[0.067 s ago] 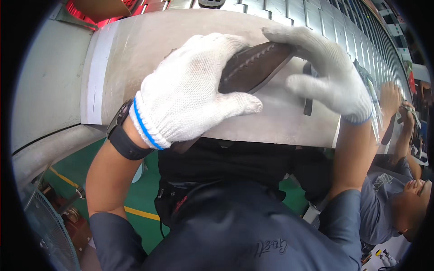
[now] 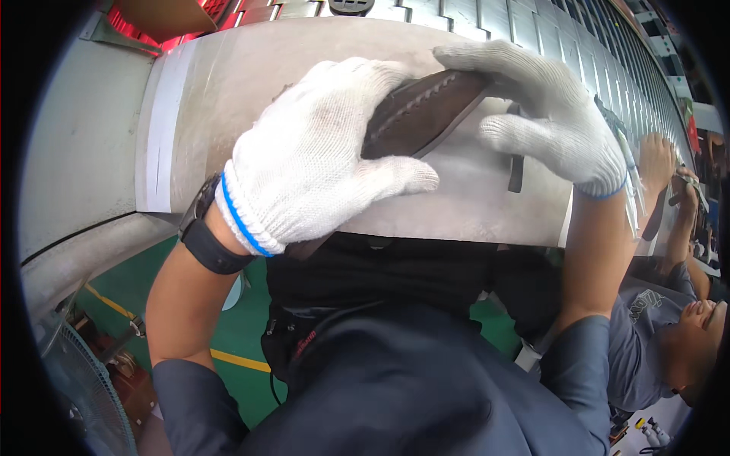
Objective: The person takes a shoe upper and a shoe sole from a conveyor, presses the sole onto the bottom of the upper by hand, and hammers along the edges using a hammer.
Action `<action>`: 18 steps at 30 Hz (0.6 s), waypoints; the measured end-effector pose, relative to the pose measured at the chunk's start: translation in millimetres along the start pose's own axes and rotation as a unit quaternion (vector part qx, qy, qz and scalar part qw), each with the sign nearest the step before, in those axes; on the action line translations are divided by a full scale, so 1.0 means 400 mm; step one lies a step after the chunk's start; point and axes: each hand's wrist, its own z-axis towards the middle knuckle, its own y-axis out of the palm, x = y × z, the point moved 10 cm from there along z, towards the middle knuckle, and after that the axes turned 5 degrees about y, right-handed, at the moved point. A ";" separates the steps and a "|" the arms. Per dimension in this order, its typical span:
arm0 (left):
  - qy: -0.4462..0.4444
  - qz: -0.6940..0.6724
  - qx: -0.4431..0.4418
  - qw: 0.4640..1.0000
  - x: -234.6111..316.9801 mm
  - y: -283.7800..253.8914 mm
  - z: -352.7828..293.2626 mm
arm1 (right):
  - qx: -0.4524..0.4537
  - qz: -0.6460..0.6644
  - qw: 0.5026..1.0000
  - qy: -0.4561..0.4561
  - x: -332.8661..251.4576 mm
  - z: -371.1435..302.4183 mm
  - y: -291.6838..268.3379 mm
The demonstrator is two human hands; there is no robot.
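A brown leather shoe (image 2: 422,114) with a raised stitched seam is held tilted above the pale work table (image 2: 464,209). My left hand (image 2: 312,156), in a white knitted glove with a blue cuff edge, grips it from the left, its thumb along the near side. That hand covers much of the shoe; a brown part shows below its wrist. At the shoe's right end, my right hand (image 2: 544,118), gloved alike, lays its outstretched fingers along the far edge. Its thumb stands apart from the leather. A dark narrow strip (image 2: 517,173) lies on the table under the right hand.
Metal conveyor slats (image 2: 456,17) run behind the table, with a dark round object (image 2: 351,7) on them. A grey panel (image 2: 84,129) borders the left side. A co-worker (image 2: 646,334) sits at the right, hands near the conveyor. A fan (image 2: 87,387) stands lower left.
The shoe and both my hands have shifted very slightly left. My right thumb has risen a little. The grip of my left hand looks the same.
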 end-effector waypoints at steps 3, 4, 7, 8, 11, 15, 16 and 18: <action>-0.017 -0.014 -0.006 1.000 -0.004 0.000 0.003 | -0.011 -0.027 0.999 -0.029 -0.009 0.008 0.003; -0.023 -0.011 -0.008 1.000 -0.006 0.003 0.003 | -0.004 -0.018 0.999 -0.028 -0.006 0.006 0.003; -0.031 -0.014 -0.006 0.999 -0.005 0.003 0.010 | 0.004 0.020 1.000 -0.016 0.006 0.006 0.001; -0.034 -0.022 0.001 0.999 -0.003 -0.001 0.012 | 0.005 0.046 0.999 -0.005 0.012 0.006 -0.001; -0.030 -0.058 0.004 0.998 -0.009 0.003 0.027 | 0.017 -0.041 0.998 -0.040 0.002 0.023 -0.006; -0.080 -0.048 -0.004 0.996 -0.008 0.022 0.028 | 0.041 -0.025 0.999 0.022 -0.004 0.025 0.021; -0.088 -0.011 -0.002 0.996 -0.001 0.020 0.029 | 0.056 -0.044 0.997 0.012 -0.016 0.022 0.020; -0.095 0.030 -0.002 0.995 0.000 0.020 0.021 | 0.074 -0.062 0.995 -0.001 -0.024 0.021 0.038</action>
